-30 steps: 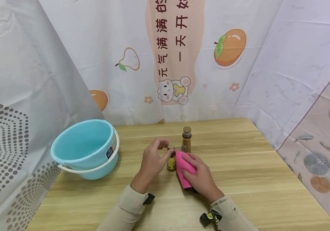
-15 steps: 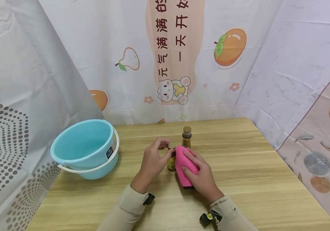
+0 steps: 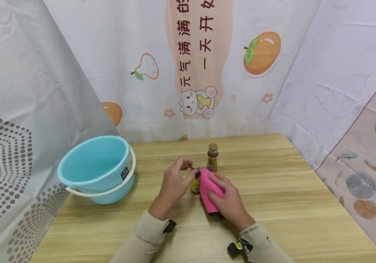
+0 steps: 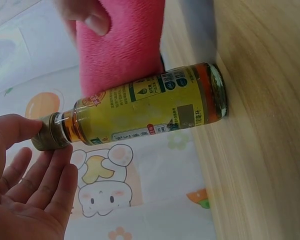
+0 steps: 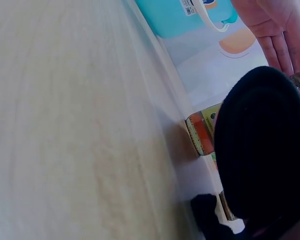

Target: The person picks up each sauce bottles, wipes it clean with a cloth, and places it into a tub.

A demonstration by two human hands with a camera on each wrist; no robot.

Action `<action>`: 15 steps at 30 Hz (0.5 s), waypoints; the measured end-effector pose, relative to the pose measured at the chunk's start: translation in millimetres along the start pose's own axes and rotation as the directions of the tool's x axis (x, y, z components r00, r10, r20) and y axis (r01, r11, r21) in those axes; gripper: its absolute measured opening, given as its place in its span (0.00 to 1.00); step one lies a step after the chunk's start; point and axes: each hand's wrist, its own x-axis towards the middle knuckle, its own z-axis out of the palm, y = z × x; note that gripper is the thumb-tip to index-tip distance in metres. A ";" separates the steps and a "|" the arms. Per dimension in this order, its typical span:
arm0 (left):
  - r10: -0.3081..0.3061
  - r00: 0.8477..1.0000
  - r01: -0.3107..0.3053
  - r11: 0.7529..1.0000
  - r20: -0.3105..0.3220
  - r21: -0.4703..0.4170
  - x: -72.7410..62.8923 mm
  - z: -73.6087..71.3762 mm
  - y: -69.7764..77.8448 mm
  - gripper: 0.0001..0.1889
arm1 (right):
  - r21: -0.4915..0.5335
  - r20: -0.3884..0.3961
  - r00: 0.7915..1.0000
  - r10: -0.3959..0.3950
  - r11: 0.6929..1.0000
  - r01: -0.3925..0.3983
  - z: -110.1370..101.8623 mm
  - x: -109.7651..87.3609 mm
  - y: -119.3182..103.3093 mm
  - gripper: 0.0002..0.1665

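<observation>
Left grip on "100毫升" bottle

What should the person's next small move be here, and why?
Probably a gentle slide of the pink cloth along the side of the yellow-labelled bottle. The right hand holds the cloth right at that side, and the left hand pinches the cap, so the upright bottle should stay steady under light rubbing.
</observation>
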 end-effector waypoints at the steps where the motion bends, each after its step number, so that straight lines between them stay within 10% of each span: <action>1: -0.001 1.000 0.001 1.000 0.000 -0.002 0.1 0.1 0.1 0.14 | -0.006 0.002 1.000 0.013 1.000 -0.013 0.2 0.1 0.3 0.32; 15: -0.021 1.000 0.022 1.000 0.017 -0.016 0.1 -1.2 -1.7 0.15 | -0.115 0.055 0.993 0.102 0.989 -0.096 1.2 0.9 1.3 0.33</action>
